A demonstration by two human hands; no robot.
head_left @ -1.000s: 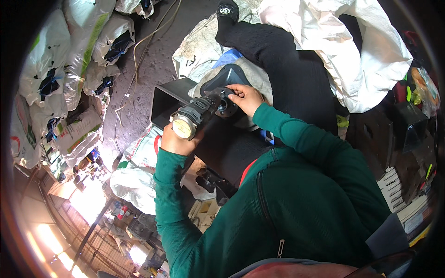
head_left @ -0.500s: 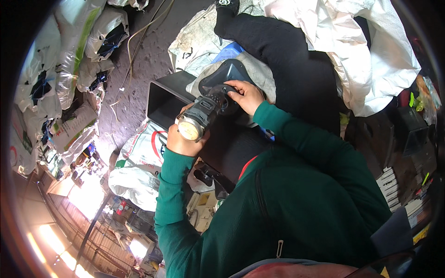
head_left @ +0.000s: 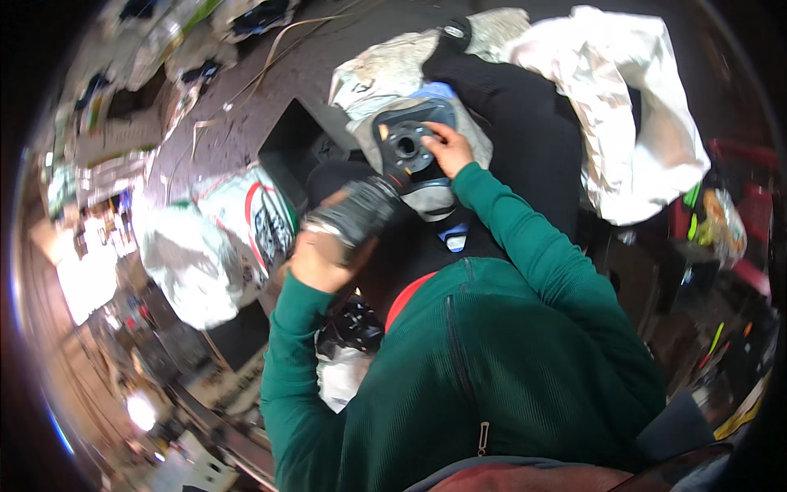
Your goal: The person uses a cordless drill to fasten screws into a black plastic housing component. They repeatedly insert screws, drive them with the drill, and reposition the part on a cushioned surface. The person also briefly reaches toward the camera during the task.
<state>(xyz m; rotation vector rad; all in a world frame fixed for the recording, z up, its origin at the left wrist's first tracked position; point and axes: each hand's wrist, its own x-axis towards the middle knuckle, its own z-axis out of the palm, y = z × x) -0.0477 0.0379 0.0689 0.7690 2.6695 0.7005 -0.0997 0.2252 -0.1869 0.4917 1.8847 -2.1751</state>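
My left hand [head_left: 324, 261] is wrapped round a grey power drill [head_left: 352, 215], smeared by motion, its front end pointing up and to the right over my lap. My right hand [head_left: 451, 152] pinches the right edge of a black round flanged part [head_left: 395, 134] with a hole through its centre and smaller holes around it. That part is held over a black plastic cover [head_left: 436, 112] with a wide rim. Beneath the cover, greyish cloth [head_left: 478, 141] is spread across my black-clad leg [head_left: 533, 139]. The drill's tip is just below and left of the round part.
An open black box [head_left: 283, 160] sits left of my leg. Beside it is a white printed sack [head_left: 197, 266]. White sheeting [head_left: 631, 107] lies at the right, and stuffed plastic bags [head_left: 197, 49] are at the upper left. A cable [head_left: 275, 53] runs along the dark floor.
My left hand has drawn the drill back, down from the round part, whose holed face now shows. My right hand has kept its grip on the part. The whole view has shifted.
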